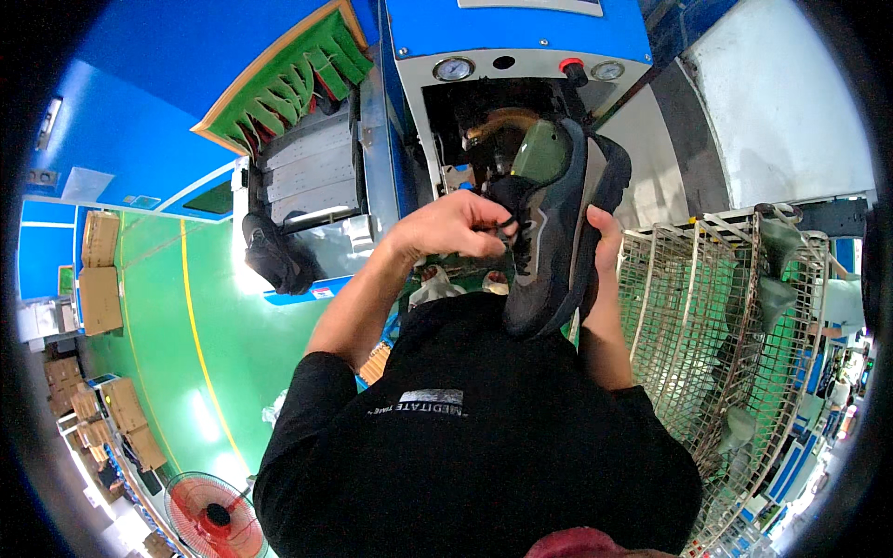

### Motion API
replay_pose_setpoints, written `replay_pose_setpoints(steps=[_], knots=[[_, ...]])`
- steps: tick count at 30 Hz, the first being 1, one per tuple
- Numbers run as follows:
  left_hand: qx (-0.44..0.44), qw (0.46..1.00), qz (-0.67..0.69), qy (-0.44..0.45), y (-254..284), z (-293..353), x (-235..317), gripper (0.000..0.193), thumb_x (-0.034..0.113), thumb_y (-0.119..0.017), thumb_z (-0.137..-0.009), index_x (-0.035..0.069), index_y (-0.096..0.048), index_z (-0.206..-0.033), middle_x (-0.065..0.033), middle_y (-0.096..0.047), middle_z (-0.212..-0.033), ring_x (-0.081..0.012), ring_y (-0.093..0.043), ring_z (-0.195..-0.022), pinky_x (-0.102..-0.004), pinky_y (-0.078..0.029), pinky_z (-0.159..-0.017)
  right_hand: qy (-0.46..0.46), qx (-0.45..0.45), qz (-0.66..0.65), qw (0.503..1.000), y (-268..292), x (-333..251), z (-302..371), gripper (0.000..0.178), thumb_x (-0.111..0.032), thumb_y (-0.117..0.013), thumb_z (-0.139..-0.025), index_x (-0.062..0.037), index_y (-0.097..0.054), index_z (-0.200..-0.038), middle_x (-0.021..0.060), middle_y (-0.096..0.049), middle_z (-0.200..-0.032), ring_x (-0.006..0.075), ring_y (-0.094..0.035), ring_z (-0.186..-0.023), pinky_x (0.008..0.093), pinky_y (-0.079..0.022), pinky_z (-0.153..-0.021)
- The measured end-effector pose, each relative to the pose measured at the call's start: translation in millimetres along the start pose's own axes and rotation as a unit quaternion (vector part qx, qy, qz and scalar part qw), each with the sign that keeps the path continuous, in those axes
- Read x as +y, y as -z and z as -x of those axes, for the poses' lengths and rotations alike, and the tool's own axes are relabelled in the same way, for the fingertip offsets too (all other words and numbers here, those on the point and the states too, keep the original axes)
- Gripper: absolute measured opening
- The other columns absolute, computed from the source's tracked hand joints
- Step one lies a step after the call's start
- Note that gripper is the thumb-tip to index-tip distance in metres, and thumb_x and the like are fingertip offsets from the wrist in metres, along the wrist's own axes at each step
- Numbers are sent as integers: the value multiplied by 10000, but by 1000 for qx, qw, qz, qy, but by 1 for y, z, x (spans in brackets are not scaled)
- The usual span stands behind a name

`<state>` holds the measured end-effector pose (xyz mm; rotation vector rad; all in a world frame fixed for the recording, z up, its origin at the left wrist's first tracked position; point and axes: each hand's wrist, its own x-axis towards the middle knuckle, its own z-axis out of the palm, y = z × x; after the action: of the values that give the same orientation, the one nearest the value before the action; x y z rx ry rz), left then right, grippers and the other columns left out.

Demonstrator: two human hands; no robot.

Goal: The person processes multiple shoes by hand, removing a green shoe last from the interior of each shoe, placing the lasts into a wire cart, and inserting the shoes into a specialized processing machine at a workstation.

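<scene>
A dark grey and black sneaker (549,246) is held up in front of my chest, toe toward me. A green shoe last (542,153) fills its opening. My right hand (606,244) grips the shoe along its sole side, the thumb up and the other fingers mostly hidden behind it. On the other side, my left hand (462,226) has its fingers curled in a pinch on the black shoelace (510,226) near the tongue. A dark curved piece (611,172) shows beyond the sole; I cannot tell whether it belongs to this shoe.
Ahead stands a blue and white machine (521,42) with gauges and a red knob. A conveyor (310,177) with a green strip curtain (293,88) is at the left, a black shoe (270,253) at its near end. Wire racks (688,307) stand right, a red fan (216,516) lower left.
</scene>
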<state>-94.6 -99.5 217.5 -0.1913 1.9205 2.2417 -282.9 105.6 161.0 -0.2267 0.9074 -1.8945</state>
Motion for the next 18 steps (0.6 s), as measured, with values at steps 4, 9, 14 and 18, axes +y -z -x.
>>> replay_pose_setpoints(steps=[4,9,14,18], knots=[[-136,982,110,73,-35,5,-7,116,120,-747,-856,46,-671,-903,-18,-707,-759,-73,-618,-673,-266,-494,-592,-36,-33,-162,986,-16,11,8,467,-300,-580,-885,38,-627,-1204,178,-718,-1107,312,-722,-864,419,-611,-762],[137,982,126,-36,-47,17,-47,191,145,-639,-980,15,-732,-1085,-87,-753,-952,-139,-668,-868,-331,-528,-844,-43,47,-163,985,-2,8,12,424,-304,-601,-890,3,-641,-1180,155,-725,-1043,292,-722,-821,405,-613,-726],[387,912,-80,-107,-59,-28,-63,256,146,-651,-976,14,-704,-1189,-136,-749,-1046,-178,-714,-914,-316,-550,-842,9,71,-117,991,8,3,2,403,-324,-596,-919,-5,-647,-1159,134,-733,-984,260,-721,-750,378,-609,-630],[425,833,-295,-196,-69,-43,-68,214,58,-699,-884,15,-702,-1093,-172,-725,-985,-339,-708,-907,-375,-565,-769,-13,71,-105,992,36,3,3,410,-314,-593,-912,-10,-644,-1182,132,-732,-1013,260,-721,-776,371,-608,-659]])
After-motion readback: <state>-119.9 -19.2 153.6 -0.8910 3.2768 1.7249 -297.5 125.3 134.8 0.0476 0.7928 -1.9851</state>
